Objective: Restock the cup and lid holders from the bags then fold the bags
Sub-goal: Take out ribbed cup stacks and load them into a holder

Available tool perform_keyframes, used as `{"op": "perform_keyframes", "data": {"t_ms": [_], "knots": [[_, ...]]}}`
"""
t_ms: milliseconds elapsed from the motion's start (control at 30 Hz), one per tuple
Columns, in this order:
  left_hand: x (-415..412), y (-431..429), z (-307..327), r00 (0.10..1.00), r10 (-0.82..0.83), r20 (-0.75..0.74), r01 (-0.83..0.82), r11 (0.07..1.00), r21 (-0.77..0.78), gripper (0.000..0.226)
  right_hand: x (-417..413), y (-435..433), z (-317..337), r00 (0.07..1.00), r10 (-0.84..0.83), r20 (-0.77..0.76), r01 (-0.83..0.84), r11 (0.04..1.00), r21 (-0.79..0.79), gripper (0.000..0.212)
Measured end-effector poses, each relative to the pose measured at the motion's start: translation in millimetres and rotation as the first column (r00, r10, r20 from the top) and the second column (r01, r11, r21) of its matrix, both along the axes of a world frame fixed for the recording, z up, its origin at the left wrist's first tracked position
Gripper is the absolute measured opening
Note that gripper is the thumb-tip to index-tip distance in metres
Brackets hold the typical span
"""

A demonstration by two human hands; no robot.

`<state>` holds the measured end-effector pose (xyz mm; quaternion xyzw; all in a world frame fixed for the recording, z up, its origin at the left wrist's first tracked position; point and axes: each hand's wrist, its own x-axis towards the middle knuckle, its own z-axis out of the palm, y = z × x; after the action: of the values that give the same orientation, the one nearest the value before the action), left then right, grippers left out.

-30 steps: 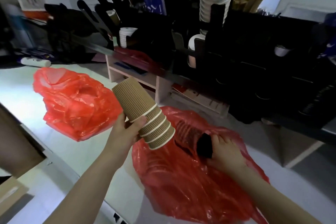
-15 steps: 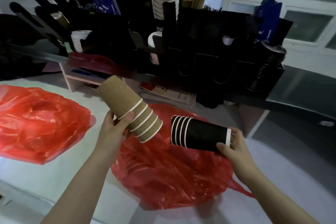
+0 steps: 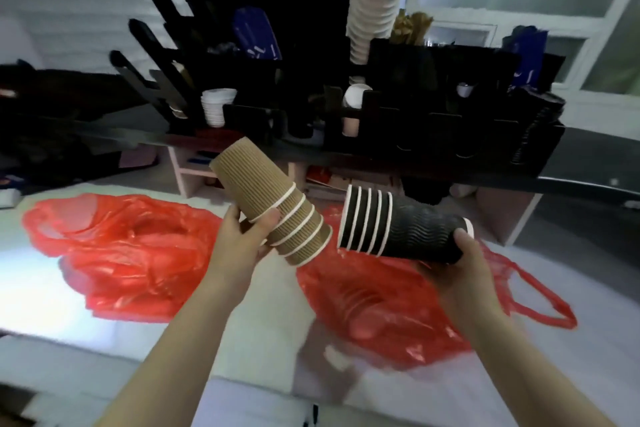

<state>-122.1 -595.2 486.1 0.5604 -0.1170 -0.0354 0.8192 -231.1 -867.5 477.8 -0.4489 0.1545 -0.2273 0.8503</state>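
My left hand [image 3: 242, 243] grips a stack of brown ribbed paper cups [image 3: 263, 198], tilted with the rims pointing down and right. My right hand [image 3: 457, 267] holds a stack of black wavy paper cups [image 3: 401, 229] by its base, lying sideways with white rims facing left, almost touching the brown stack. Below them a red plastic bag [image 3: 384, 308] lies on the white counter, cup shapes showing through it. A second red bag [image 3: 131, 246] lies crumpled to the left. The black cup and lid holder [image 3: 433, 121] stands on the shelf behind.
A tall stack of white cups [image 3: 377, 0] rises from the holder, with small white cups [image 3: 216, 107] at its left and black lids [image 3: 533, 135] at its right end. Wooden shelf supports [image 3: 187, 173] stand under the dark shelf. The white counter [image 3: 273, 305] reaches toward me.
My right hand pulled the black cup stack out of the red bag and raised it beside the brown stack. The view has tilted up toward the holder.
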Motion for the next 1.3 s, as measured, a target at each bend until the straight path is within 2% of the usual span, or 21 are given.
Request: {"op": "perform_keyframes", "data": {"t_ms": [200,400,633,767,867,1033,1167,1300], "knots": [[4.1,90.9,27.1,0.994,0.027,0.106,-0.036,0.996,0.076,0.055,29.6,98.1,15.1,0.999,0.038,0.008,-0.037,0.997,-0.07,0.018],[34.5,153.0,55.2,0.978,0.094,0.185,-0.122,0.981,0.15,0.054,82.9,169.1,51.6,0.99,0.118,0.07,-0.107,0.983,-0.147,0.02],[102.6,208.7,88.9,0.938,0.181,0.296,-0.244,0.951,0.189,0.057,172.1,219.0,91.0,0.981,0.117,0.155,-0.098,0.988,-0.121,0.016],[153.5,234.9,113.7,0.887,0.251,0.387,-0.343,0.92,0.188,0.05,232.7,244.6,114.3,0.959,0.091,0.268,-0.05,0.987,-0.156,0.019],[192.6,251.2,135.6,0.869,0.267,0.416,-0.365,0.914,0.175,0.06,276.2,262.9,137.7,0.93,0.053,0.363,0.016,0.983,-0.185,0.02],[249.8,265.2,162.5,0.823,0.269,0.5,-0.378,0.917,0.128,0.06,337.3,285.5,180.4,0.862,-0.033,0.506,0.171,0.958,-0.229,0.032],[294.7,270.4,173.3,0.844,0.282,0.456,-0.337,0.94,0.043,0.061,373.2,304.0,226.9,0.804,-0.129,0.58,0.374,0.868,-0.327,0.049],[337.3,272.5,184.9,0.853,0.23,0.469,-0.284,0.958,0.046,0.064,413.6,321.3,263.4,0.74,-0.21,0.639,0.599,0.637,-0.485,0.055]]}}
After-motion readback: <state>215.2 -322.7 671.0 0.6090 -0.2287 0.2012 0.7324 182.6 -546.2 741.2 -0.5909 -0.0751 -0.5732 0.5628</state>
